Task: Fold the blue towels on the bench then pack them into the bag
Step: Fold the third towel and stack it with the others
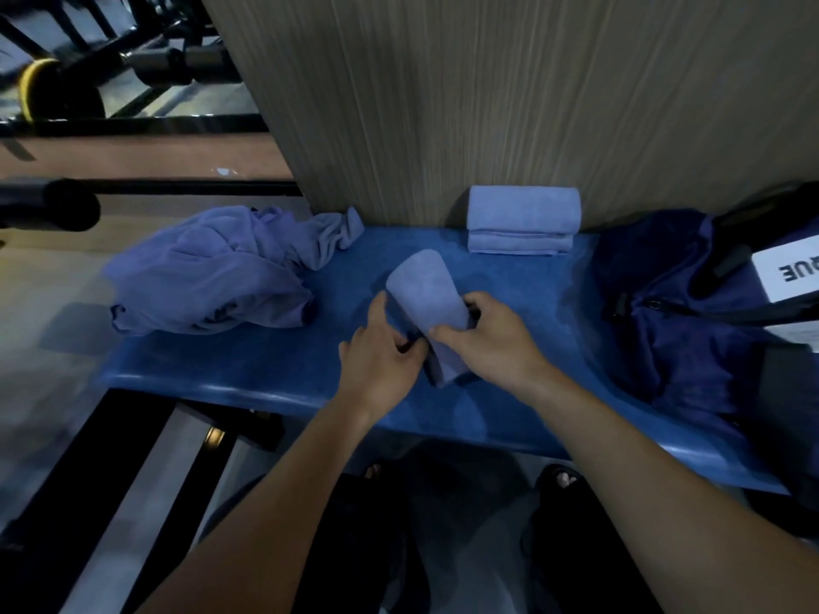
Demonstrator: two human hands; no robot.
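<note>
A half-folded blue towel point(425, 294) lies on the blue bench point(248, 374), its far end curling up. My left hand point(381, 356) grips its left near edge. My right hand point(483, 334) grips its right side, fingers curled over the cloth. A heap of unfolded blue towels point(208, 277) lies at the bench's left end. Two folded towels point(523, 221) are stacked at the back against the wall. The dark blue bag point(678, 312) sits at the right end, slumped with black straps across it.
A wood-grain wall panel point(487, 104) rises directly behind the bench. Gym equipment with a yellow-rimmed weight point(40, 86) stands at the far left. A white label point(793, 270) lies on the bag. My feet point(563, 480) show below the bench's front edge.
</note>
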